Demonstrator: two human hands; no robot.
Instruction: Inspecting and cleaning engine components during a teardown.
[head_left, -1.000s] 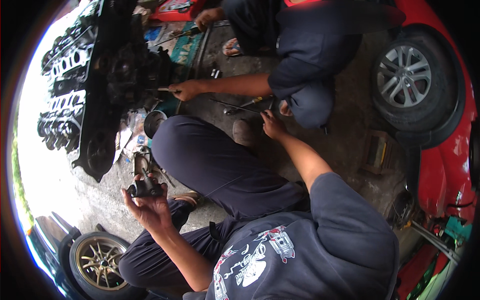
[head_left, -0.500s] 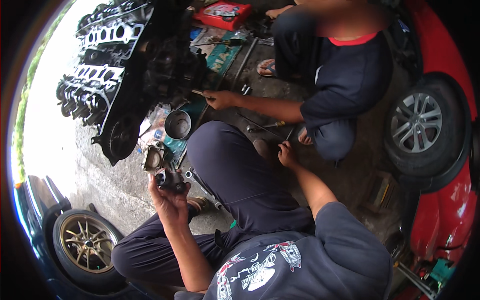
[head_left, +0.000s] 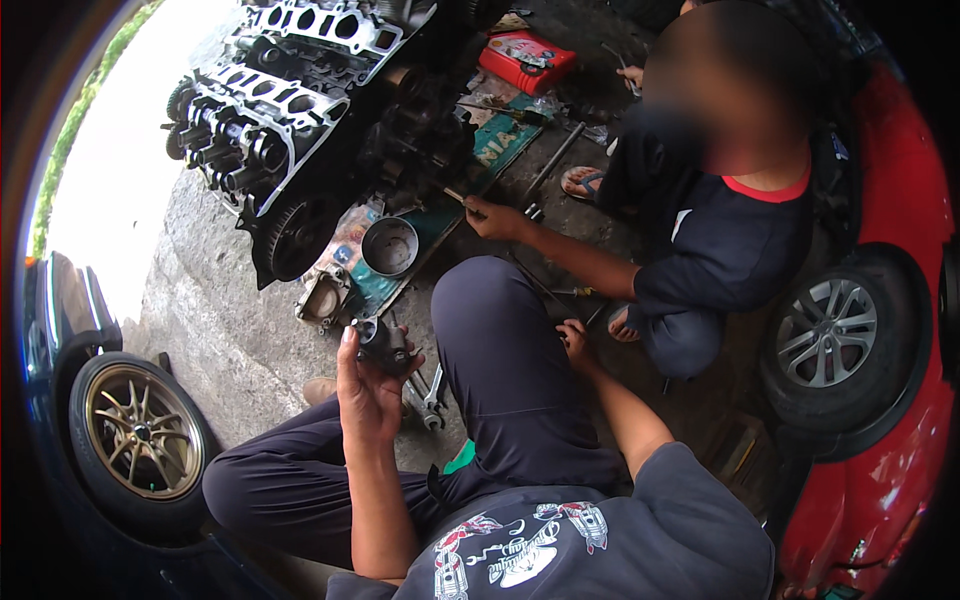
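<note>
My left hand (head_left: 368,395) is closed around a dark metal housing (head_left: 385,348) with a round opening, raised above the concrete floor. Just beyond it lies a pale square metal cover (head_left: 325,297) with a round hole. Steel wrenches (head_left: 433,400) rest on the ground beside that hand. My right hand (head_left: 576,343) is lowered past my raised knee, fingers curled near a thin rod-like tool; what they hold, if anything, is too small to make out. A round metal bowl (head_left: 390,246) stands on the sheet beyond my knee.
A large engine (head_left: 270,150) with exposed camshafts stands at the far left. A co-worker's hand (head_left: 495,220) holds a tool toward it. Nearby are a red plastic jug (head_left: 527,62) and a green printed sheet (head_left: 495,150). Car wheels (head_left: 140,428) flank me, beside a red car (head_left: 890,370) at right.
My view has shifted, so the engine and bowl appear farther right. My left hand still grips the housing, now tilted slightly differently. The wrenches near it show more clearly.
</note>
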